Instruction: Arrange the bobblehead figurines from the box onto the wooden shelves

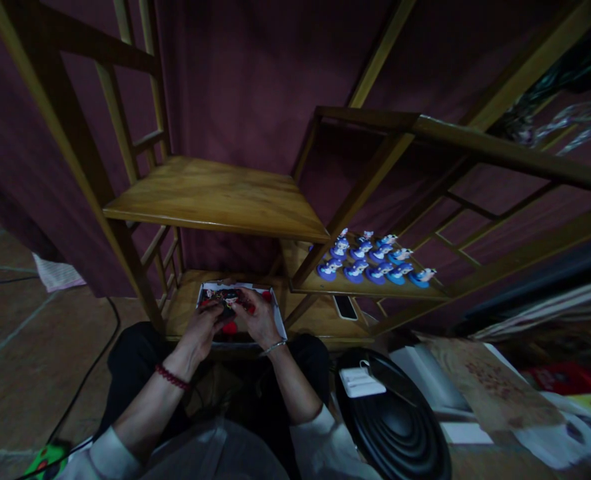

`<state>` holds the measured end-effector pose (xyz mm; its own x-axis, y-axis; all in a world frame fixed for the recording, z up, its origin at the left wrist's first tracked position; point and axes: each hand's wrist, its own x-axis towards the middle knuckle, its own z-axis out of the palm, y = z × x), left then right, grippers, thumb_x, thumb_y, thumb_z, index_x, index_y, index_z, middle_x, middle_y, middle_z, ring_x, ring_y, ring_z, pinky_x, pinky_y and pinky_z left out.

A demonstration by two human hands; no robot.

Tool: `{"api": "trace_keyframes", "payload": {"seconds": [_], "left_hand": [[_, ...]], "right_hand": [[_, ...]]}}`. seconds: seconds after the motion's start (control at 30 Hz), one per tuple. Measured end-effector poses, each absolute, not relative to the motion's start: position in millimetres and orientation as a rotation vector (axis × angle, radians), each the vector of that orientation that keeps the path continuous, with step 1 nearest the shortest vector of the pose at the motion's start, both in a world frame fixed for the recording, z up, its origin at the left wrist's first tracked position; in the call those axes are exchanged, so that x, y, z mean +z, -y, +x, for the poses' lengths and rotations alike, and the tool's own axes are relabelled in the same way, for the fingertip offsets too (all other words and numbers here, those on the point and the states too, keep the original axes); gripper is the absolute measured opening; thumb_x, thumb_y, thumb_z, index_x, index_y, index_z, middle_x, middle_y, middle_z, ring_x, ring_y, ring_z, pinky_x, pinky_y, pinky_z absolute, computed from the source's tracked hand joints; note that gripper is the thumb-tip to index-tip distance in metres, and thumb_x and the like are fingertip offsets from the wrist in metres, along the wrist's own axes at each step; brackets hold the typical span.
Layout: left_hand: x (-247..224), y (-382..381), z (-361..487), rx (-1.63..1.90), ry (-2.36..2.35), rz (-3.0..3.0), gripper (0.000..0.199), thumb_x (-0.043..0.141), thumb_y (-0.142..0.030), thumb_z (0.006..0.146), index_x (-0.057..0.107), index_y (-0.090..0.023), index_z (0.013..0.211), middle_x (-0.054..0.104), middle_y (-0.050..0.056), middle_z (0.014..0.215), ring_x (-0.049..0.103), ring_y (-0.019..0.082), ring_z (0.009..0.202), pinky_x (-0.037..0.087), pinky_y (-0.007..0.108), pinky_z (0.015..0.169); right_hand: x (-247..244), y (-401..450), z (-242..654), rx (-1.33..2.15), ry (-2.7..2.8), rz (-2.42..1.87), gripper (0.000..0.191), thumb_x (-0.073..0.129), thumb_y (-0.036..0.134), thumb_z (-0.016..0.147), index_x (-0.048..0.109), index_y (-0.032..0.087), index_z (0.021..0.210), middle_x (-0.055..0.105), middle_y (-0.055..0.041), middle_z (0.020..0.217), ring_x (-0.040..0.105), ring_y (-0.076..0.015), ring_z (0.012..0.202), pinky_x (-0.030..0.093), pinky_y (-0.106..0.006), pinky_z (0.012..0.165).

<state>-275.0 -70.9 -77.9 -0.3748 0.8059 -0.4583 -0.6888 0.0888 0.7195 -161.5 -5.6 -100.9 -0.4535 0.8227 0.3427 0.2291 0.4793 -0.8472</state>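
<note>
A shallow white-edged box (280,323) with small red and black items in it stands on the low wooden shelf. Over the box, my left hand (208,325) and my right hand (261,319) are close together, fingers bent around a small dark figurine (229,298) with a lighter patch. Both hands touch it. The fingers partly hide the figurine and the box contents, so details are hard to make out.
Several blue and purple figurines (360,250) stand in rows on the right shelf. Below them lies a phone (345,307). A bare shelf board (220,197) juts out above the box. A black ribbed tray (400,427) holding a white case (361,382) is at lower right.
</note>
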Motion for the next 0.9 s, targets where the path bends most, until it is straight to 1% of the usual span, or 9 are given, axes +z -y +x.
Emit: {"api": "trace_keyframes", "payload": {"seconds": [0.1, 0.23, 0.43, 0.57, 0.8, 0.9], "left_hand": [[-81, 71, -277, 1.592, -1.16, 0.175, 0.015, 0.055, 0.001, 0.07, 0.063, -0.012, 0.066, 0.067, 0.005, 0.071, 0.063, 0.015, 0.069, 0.054, 0.032, 0.071], [-83, 72, -277, 1.592, -1.164, 0.172, 0.015, 0.058, 0.002, 0.067, 0.064, -0.012, 0.07, 0.068, 0.005, 0.074, 0.063, 0.014, 0.068, 0.054, 0.028, 0.066], [-77, 73, -276, 1.615, -1.173, 0.124, 0.012, 0.06, 0.001, 0.067, 0.063, -0.011, 0.07, 0.066, 0.004, 0.071, 0.062, 0.013, 0.063, 0.053, 0.026, 0.061], [-76, 72, -276, 1.626, -1.166, 0.122, 0.013, 0.06, 0.001, 0.066, 0.063, -0.012, 0.069, 0.067, 0.003, 0.071, 0.062, 0.012, 0.062, 0.052, 0.026, 0.062], [-78, 71, -278, 1.654, -1.201, 0.177, 0.016, 0.069, -0.004, 0.055, 0.063, -0.011, 0.068, 0.066, 0.003, 0.067, 0.06, 0.013, 0.061, 0.049, 0.024, 0.056], [-73, 73, -279, 1.645, -1.181, 0.235, 0.018, 0.072, -0.009, 0.052, 0.063, -0.011, 0.068, 0.066, 0.003, 0.07, 0.06, 0.013, 0.063, 0.049, 0.024, 0.057]], "right_hand": [[-101, 5, -162, 0.985, 1.92, -0.849, 0.029, 0.06, 0.024, 0.075, 0.059, 0.024, 0.104, 0.065, -0.0026, 0.099, 0.061, -0.0155, 0.088, 0.049, -0.03, 0.082], [-103, 5, -162, 0.993, 1.908, -0.831, 0.026, 0.061, 0.023, 0.075, 0.061, 0.022, 0.1, 0.066, -0.0028, 0.098, 0.061, -0.015, 0.087, 0.049, -0.03, 0.082], [-109, 3, -163, 0.996, 1.9, -0.88, 0.023, 0.062, 0.025, 0.073, 0.063, 0.02, 0.095, 0.066, -0.0041, 0.094, 0.061, -0.0164, 0.086, 0.049, -0.03, 0.08], [-108, 2, -164, 1.02, 1.877, -0.871, 0.02, 0.061, 0.024, 0.073, 0.063, 0.02, 0.093, 0.066, -0.004, 0.092, 0.062, -0.0162, 0.084, 0.049, -0.029, 0.078], [-99, 6, -166, 1.019, 1.892, -0.866, 0.018, 0.059, 0.025, 0.074, 0.063, 0.021, 0.092, 0.066, -0.0029, 0.091, 0.061, -0.0159, 0.083, 0.049, -0.029, 0.078], [-96, 8, -165, 1.034, 1.868, -0.864, 0.019, 0.059, 0.026, 0.074, 0.063, 0.021, 0.092, 0.066, -0.0032, 0.091, 0.061, -0.0162, 0.084, 0.049, -0.031, 0.079]]}}
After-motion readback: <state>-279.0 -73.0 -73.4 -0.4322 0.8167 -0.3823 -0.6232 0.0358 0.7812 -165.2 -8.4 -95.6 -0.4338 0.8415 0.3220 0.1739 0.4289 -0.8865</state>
